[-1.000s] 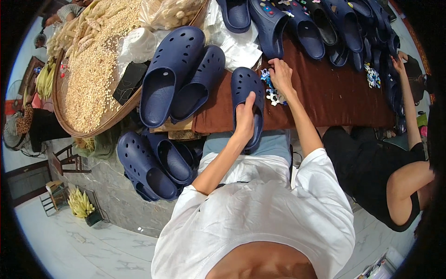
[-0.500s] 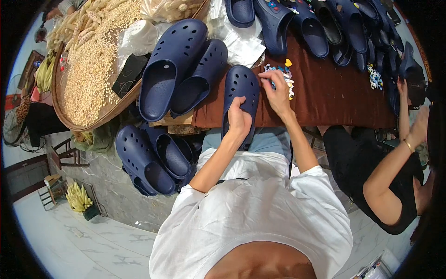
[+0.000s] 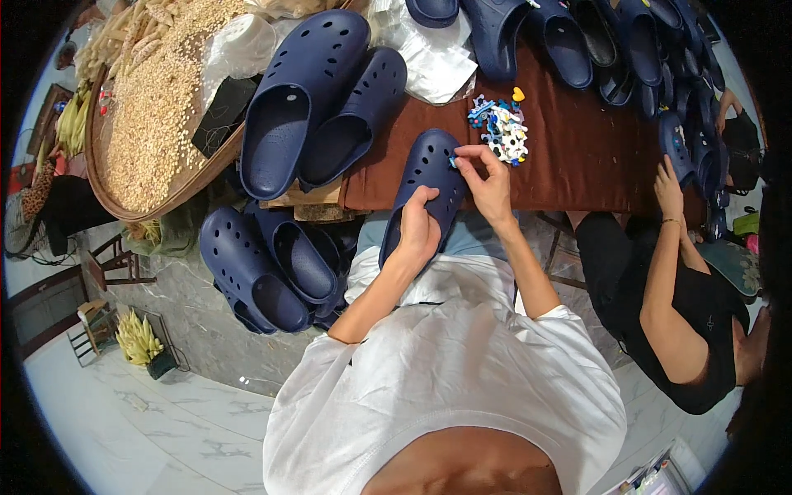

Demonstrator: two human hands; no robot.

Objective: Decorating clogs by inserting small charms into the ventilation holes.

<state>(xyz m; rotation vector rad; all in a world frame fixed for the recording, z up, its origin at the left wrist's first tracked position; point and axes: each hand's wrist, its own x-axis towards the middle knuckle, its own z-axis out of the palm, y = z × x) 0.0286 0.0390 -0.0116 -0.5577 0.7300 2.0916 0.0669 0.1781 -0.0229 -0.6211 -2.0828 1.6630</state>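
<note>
A navy clog (image 3: 429, 169) with holes across its upper rests over my lap at the table edge, its toe pointing away. My left hand (image 3: 419, 223) grips it at the opening, thumb on top of the upper. Thumb and forefinger of my right hand (image 3: 487, 183) pinch a small light-blue shoe charm (image 3: 453, 162) against the right side of the clog's upper. Just beyond that hand lies a pile of small shoe charms (image 3: 505, 134), white, blue and black, with a yellow heart-shaped charm (image 3: 518, 94) at its far end.
Two navy clogs (image 3: 318, 74) stand left on the table, beside a round basket (image 3: 103, 177) of corn kernels. More clogs (image 3: 247, 264) are stacked below. Clear plastic bags (image 3: 429, 62) and rows of clogs (image 3: 561, 49) lie beyond. At right, another person (image 3: 672, 305) handles a clog.
My right hand has come from the charm pile to the clog, bringing a light-blue charm. The clog has tilted, its heel swinging left. The other person's hand has moved onto a clog.
</note>
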